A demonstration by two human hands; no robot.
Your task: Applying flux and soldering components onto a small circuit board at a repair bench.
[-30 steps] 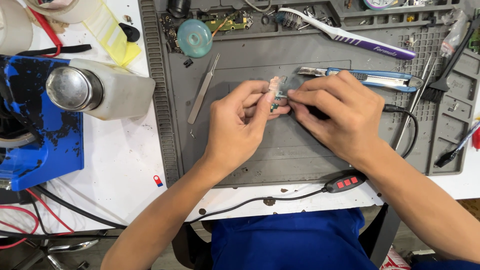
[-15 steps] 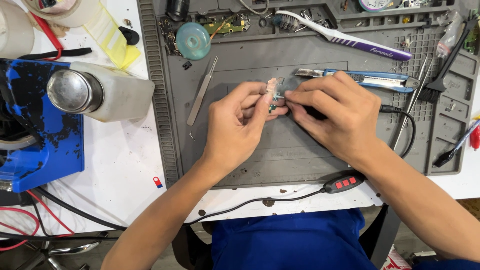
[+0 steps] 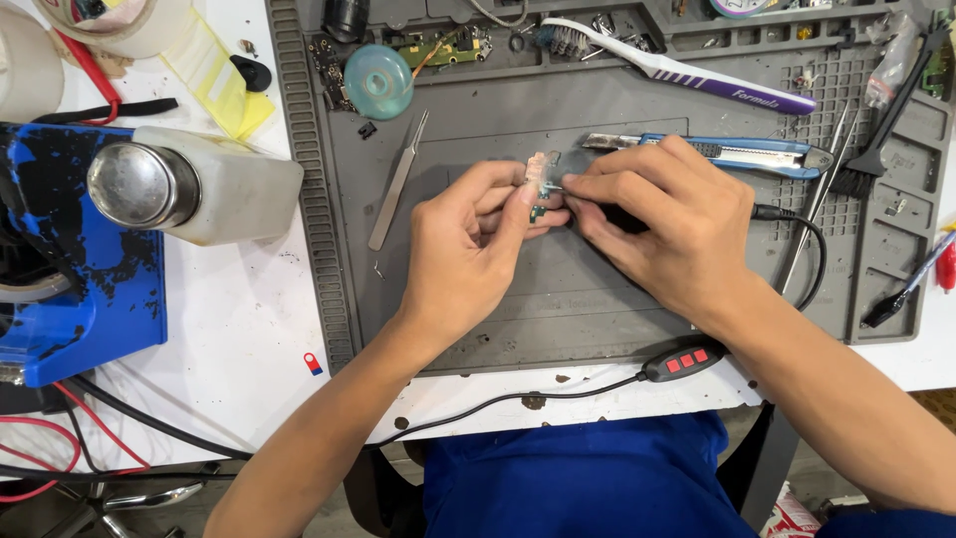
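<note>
A small circuit board (image 3: 541, 189), partly hidden by fingers, is pinched by the left hand (image 3: 478, 244); the right hand (image 3: 662, 224) grasps a mostly concealed tool above the grey ribbed mat (image 3: 597, 319).

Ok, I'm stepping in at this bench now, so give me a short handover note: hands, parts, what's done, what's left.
Left hand: pinches a small circuit board piece above the grey work mat.
Right hand: fingertips at the same piece, holding a slim tool whose tip is hidden.
Nearby: tweezers left of the hands, blue utility knife behind them, toothbrush farther back.
Done: piece lifted and steadied.
Left: fine work on it; progress unclear.
</note>
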